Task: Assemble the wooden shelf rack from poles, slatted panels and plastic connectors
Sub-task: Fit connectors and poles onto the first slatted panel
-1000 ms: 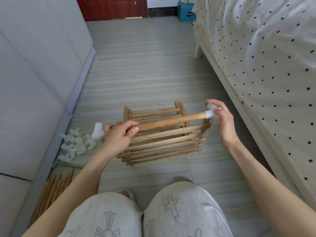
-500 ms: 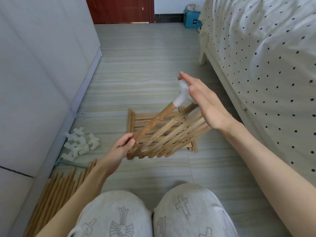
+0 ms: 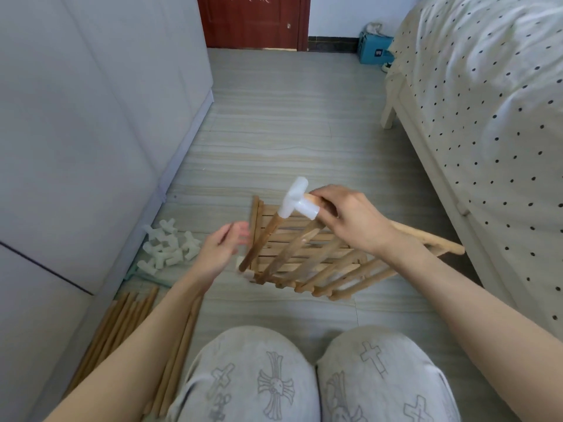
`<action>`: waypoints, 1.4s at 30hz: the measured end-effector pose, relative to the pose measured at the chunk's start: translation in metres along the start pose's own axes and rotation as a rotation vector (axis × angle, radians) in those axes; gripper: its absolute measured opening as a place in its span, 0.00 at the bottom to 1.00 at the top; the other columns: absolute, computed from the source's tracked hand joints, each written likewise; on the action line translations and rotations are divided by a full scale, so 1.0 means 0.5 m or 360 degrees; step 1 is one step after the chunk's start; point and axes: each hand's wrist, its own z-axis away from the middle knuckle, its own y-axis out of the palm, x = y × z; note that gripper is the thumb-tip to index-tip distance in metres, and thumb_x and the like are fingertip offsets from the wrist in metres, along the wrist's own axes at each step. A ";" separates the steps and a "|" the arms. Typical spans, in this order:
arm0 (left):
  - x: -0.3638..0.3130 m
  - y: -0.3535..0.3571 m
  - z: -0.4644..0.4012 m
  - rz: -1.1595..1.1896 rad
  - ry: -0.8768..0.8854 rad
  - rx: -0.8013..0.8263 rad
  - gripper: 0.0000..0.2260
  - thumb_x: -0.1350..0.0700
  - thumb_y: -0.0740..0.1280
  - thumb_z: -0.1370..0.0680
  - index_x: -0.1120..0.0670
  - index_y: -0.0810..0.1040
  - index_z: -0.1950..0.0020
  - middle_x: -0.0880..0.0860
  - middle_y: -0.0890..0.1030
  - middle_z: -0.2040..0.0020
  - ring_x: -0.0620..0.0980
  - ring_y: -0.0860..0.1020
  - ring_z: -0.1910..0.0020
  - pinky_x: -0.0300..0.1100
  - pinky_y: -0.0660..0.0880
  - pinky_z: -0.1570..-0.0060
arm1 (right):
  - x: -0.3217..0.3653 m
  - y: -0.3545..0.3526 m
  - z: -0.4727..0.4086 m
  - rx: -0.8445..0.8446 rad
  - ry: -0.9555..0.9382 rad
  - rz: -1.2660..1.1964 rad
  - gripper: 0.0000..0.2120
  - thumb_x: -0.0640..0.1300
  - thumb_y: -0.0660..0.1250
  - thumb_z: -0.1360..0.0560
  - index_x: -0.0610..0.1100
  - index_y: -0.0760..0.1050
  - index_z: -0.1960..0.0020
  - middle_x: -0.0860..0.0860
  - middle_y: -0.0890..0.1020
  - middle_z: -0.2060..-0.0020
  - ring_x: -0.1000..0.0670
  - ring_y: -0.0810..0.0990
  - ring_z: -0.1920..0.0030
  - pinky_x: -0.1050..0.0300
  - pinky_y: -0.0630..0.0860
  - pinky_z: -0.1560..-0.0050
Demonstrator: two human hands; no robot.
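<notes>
Right hand (image 3: 355,219): fingers curled round the raised slatted panel (image 3: 332,266), beside the white connector (image 3: 297,200).
Left hand (image 3: 224,249): fingers loose, holding nothing, blurred.
Spare connectors (image 3: 167,248): heaped on floor, left.
Writing: blue box (image 3: 375,51) label unreadable.

Your one camera sits on your head, looking forward and down, close above your knees (image 3: 283,376) and both forearms; its wide angle takes in the floor (image 3: 289,132) ahead, up to a far door (image 3: 253,19)
</notes>
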 end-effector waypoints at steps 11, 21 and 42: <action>-0.070 0.048 0.017 -0.0101 0.0119 0.0208 0.10 0.45 0.62 0.22 0.50 0.77 0.49 0.46 0.80 0.54 0.42 0.77 0.53 0.30 0.70 0.55 | 0.049 0.101 -0.007 0.0198 0.0092 0.0065 0.08 0.42 0.64 0.24 0.39 0.77 0.48 0.49 0.75 0.61 0.46 0.74 0.59 0.58 0.64 0.60; -0.006 0.045 -0.027 0.0163 -0.0129 -0.0354 0.11 0.47 0.56 0.19 0.49 0.71 0.57 0.49 0.77 0.61 0.32 0.76 0.72 0.23 0.67 0.74 | 0.033 0.147 -0.008 0.0252 0.0133 0.0179 0.12 0.49 0.62 0.22 0.44 0.75 0.44 0.48 0.79 0.50 0.47 0.76 0.49 0.53 0.74 0.55; 0.002 0.068 -0.005 -0.0105 -0.0080 -0.0228 0.09 0.49 0.58 0.20 0.49 0.70 0.58 0.46 0.71 0.63 0.41 0.70 0.65 0.31 0.66 0.67 | 0.037 0.148 0.022 0.0246 0.0196 0.0243 0.12 0.50 0.62 0.23 0.45 0.75 0.44 0.50 0.78 0.51 0.47 0.76 0.50 0.54 0.70 0.56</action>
